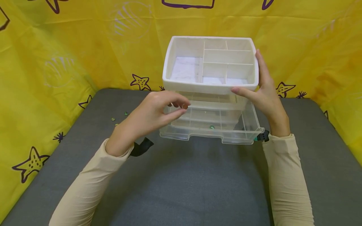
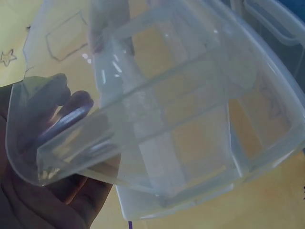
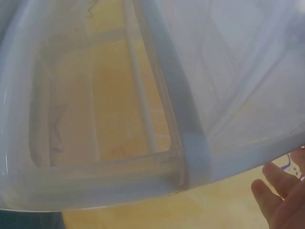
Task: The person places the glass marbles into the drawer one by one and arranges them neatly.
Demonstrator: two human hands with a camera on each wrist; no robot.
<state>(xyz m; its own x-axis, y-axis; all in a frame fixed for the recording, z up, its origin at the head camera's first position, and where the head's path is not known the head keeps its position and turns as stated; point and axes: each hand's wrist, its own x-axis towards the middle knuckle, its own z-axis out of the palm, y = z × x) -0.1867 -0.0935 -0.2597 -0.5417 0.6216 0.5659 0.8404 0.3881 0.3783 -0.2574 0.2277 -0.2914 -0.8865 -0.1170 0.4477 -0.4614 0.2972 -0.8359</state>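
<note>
Head view: upper centre of frame, a white plastic organizer w/ a divided top tray (image 1: 210,88) stands on a dark grey cloth-covered table (image 1: 183,191). R hand (image 1: 267,94) grips its right edge, thumb on front rim, fingers along the side. Below the tray a clear plastic drawer (image 1: 205,134) juts toward frame centre, one small round green bead (image 1: 212,127) inside. L hand (image 1: 150,113) is above the drawer's left part, thumb & fingertips nearly together, apparently pinching a tiny glassy piece (image 1: 184,106), tho it's v. small. More green beads (image 1: 113,119) lie left of centre. Yellow printed cloth fills the bg.

L wrist view: L-hand fingers at left, partly seen thru the clear drawer.

R wrist view: R-hand fingertips lower right, by the organizer's edge.
</note>
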